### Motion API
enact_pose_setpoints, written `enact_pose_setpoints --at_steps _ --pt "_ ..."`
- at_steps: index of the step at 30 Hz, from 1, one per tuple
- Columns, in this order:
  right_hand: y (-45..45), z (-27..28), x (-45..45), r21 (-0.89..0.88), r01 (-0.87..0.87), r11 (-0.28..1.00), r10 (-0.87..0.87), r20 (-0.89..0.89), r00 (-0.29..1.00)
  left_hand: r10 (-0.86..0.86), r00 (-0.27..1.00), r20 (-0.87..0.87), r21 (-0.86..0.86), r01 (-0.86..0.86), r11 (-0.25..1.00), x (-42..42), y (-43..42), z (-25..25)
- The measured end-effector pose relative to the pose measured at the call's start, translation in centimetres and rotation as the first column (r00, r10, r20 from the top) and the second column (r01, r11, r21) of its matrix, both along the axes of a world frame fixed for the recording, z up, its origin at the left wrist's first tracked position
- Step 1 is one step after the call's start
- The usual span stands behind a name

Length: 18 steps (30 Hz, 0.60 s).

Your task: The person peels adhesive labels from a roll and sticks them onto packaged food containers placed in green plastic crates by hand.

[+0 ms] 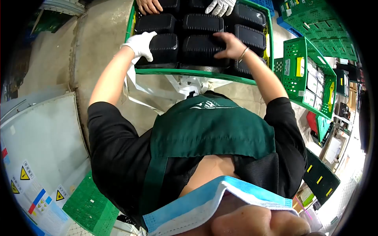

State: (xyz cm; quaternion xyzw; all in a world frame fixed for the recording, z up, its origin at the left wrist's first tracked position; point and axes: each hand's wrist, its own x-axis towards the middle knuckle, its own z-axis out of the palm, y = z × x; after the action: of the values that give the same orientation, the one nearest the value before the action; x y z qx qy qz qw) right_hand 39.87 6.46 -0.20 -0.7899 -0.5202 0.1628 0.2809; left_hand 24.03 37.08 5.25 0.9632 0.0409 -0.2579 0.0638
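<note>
Black lidded containers [202, 23] sit in rows in a green crate [165, 71] at the top of the head view. My left hand [141, 45], in a white glove, rests on the left edge of a front-row container [163, 47], thumb apart from the fingers. My bare right hand [231, 46], a bracelet on its wrist, lies at the right end of the middle front container [200, 51]. Its thumb and fingers are spread; some fingertips are hard to make out against the black plastic.
Across the crate are another person's bare hand [149, 5] and white-gloved hand [220, 7]. A green crate [294, 72] with pale packages stands at the right, with stacked green crates [327, 29] beyond. A grey cabinet [47, 133] is at the left, near a green box [88, 202].
</note>
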Motion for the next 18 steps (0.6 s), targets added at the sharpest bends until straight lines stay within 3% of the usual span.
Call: enact_pose_setpoints --at_steps 2,4,5,6,8,9,10,12,13,14,15,16,17,18 --pt "0.9 5.5 1.9 -0.055 0.070 0.996 -0.083 -0.296 0.952 -0.035 0.998 0.046 -0.027 0.036 0.999 0.9 0.4 4.6" --pt "1.1 8.3 4.1 -0.290 0.068 0.955 -0.238 -0.607 0.758 0.034 0.996 -0.085 -0.182 -0.049 0.982 1.3 2.0 8.8" --pt "1.5 10.0 3.7 -0.395 0.067 0.916 -0.343 -0.686 0.641 0.199 0.957 -0.212 -0.462 -0.278 0.842 0.8 3.4 9.8" --pt "1.5 6.2 4.1 -0.457 0.108 0.883 -0.465 -0.818 0.337 0.160 0.855 -0.493 -0.573 -0.458 0.680 0.7 4.7 10.7" --pt "2.8 3.3 1.2 -0.412 0.105 0.905 -0.425 -0.866 0.264 0.107 0.833 -0.543 -0.591 -0.469 0.656 -0.8 8.9 8.9" --pt "4.6 4.6 -0.6 -0.602 -0.066 0.796 -0.375 -0.576 0.726 0.163 0.801 -0.575 -0.725 -0.592 0.352 -2.7 11.5 5.6" --pt "6.5 5.2 -2.8 -0.677 -0.040 0.735 -0.229 -0.303 0.925 0.274 0.806 -0.524 -0.736 -0.591 0.331 -4.7 12.4 3.7" --pt "6.9 5.2 -5.9 -0.358 0.303 0.883 -0.347 -0.065 0.936 0.197 0.881 -0.430 -0.491 -0.411 0.768 -7.2 18.3 -2.2" --pt "6.6 6.8 -7.2 -0.264 0.308 0.914 -0.335 -0.063 0.940 -0.058 0.957 -0.284 -0.238 -0.012 0.971 -8.0 18.6 -1.8" --pt "5.9 7.5 -8.4 -0.264 0.279 0.923 -0.323 -0.139 0.936 -0.258 0.940 -0.224 -0.023 0.259 0.966 -8.9 18.4 -1.2" --pt "4.8 7.6 -9.8 -0.246 0.194 0.950 -0.237 -0.161 0.958 -0.062 0.995 -0.082 0.102 0.070 0.992 -10.5 17.5 0.4" --pt "3.5 7.5 -11.4 -0.340 0.077 0.937 -0.081 0.002 0.997 0.132 0.988 0.086 0.206 -0.147 0.968 -12.3 16.9 2.6" --pt "1.9 6.3 -13.4 -0.467 0.051 0.883 -0.047 0.019 0.999 0.172 0.978 0.120 0.200 -0.193 0.961 -13.5 16.9 4.2" --pt "0.7 5.4 -15.6 -0.620 0.087 0.780 0.005 0.145 0.989 0.283 0.941 0.188 0.005 -0.288 0.957 -15.4 17.3 5.1"
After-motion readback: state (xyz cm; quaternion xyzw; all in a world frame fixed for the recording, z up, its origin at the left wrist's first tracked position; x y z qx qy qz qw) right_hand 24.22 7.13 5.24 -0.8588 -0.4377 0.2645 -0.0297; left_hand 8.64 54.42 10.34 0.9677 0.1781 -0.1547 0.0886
